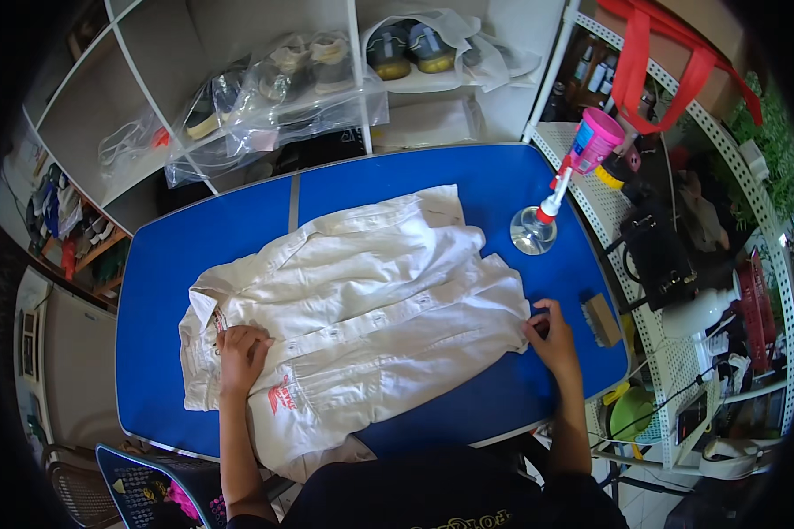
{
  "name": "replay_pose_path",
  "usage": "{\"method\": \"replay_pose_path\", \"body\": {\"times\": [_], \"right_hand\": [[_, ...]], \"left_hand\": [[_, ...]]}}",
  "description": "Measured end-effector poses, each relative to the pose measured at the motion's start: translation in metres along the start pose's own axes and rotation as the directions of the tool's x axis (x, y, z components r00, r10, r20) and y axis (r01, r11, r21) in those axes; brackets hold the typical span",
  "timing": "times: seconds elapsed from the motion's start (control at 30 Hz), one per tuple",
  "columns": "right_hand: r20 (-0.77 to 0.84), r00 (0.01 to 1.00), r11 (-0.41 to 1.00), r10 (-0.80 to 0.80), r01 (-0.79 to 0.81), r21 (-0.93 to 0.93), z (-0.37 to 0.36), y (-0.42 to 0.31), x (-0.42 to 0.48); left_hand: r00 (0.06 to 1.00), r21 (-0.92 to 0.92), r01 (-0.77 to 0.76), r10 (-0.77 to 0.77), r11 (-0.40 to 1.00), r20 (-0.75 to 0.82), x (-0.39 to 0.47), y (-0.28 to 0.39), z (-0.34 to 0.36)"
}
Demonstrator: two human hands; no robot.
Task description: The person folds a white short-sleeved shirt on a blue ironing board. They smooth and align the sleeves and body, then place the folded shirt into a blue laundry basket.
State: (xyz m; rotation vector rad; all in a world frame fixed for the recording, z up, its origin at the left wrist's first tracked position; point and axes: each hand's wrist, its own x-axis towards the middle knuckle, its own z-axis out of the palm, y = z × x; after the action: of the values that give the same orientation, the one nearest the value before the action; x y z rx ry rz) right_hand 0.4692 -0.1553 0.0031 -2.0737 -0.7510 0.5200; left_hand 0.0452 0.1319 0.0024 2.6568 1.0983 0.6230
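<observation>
A white button-up shirt (370, 297) lies spread across a blue folding table (159, 264), its collar towards the left and its hem towards the right. My left hand (241, 357) grips the shirt's fabric near the collar, fingers curled. At the hem's right corner, my right hand (550, 337) pinches the cloth between thumb and fingers. Red embroidery with writing shows on the shirt's chest below my left hand. Beyond my right hand stands a clear spray bottle (533, 231) with a red and white nozzle. A wooden-backed scrub brush (602, 321) lies near the table's right edge.
White cubby shelves (364, 79) with bagged shoes (413, 49) stand behind the table. On the right, a perforated metal rack (609, 205) holds a pink tub (593, 140), a black handbag (658, 258) and other items. A plastic basket (152, 479) stands at the lower left.
</observation>
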Motion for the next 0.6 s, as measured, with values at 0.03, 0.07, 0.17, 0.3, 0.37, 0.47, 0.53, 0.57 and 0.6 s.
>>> {"method": "replay_pose_path", "body": {"times": [0.03,0.07,0.17,0.3,0.37,0.47,0.53,0.57,0.6], "right_hand": [[-0.045,0.999,1.000,-0.014,0.014,-0.012,-0.001,-0.003,-0.012],[-0.089,0.996,0.999,-0.029,0.027,-0.026,-0.001,-0.006,-0.022],[-0.195,0.972,0.903,-0.130,0.034,-0.429,0.007,-0.014,-0.047],[-0.200,0.949,0.833,-0.245,0.101,-0.544,0.030,-0.005,-0.053],[-0.232,0.879,0.795,-0.417,0.229,-0.561,0.039,0.018,-0.036],[-0.042,0.956,0.954,-0.291,0.293,0.065,0.020,0.029,-0.009],[0.105,0.959,0.867,-0.263,0.188,0.461,0.007,0.007,0.003],[0.098,0.949,0.810,-0.301,0.200,0.552,0.001,-0.019,0.001],[0.119,0.950,0.711,-0.287,0.128,0.691,0.000,-0.036,0.001]], "left_hand": [[1.000,-0.004,0.021,-0.021,1.000,0.006,0.001,0.003,-0.002],[0.998,-0.038,0.042,-0.044,0.998,-0.054,0.000,0.012,-0.004],[0.994,-0.165,0.039,-0.055,0.985,-0.098,-0.017,0.066,-0.019],[0.969,0.018,-0.032,0.026,0.999,0.244,-0.058,0.150,-0.028],[0.948,0.040,0.012,-0.024,0.999,0.316,-0.076,0.151,-0.015],[0.977,0.023,-0.029,0.023,0.999,0.213,-0.089,0.127,-0.008],[0.994,-0.132,-0.034,0.047,0.991,0.098,-0.085,0.120,-0.016],[0.998,-0.187,-0.035,0.045,0.982,0.050,-0.081,0.117,-0.020],[0.997,-0.164,-0.072,0.064,0.984,-0.053,-0.073,0.119,-0.026]]}}
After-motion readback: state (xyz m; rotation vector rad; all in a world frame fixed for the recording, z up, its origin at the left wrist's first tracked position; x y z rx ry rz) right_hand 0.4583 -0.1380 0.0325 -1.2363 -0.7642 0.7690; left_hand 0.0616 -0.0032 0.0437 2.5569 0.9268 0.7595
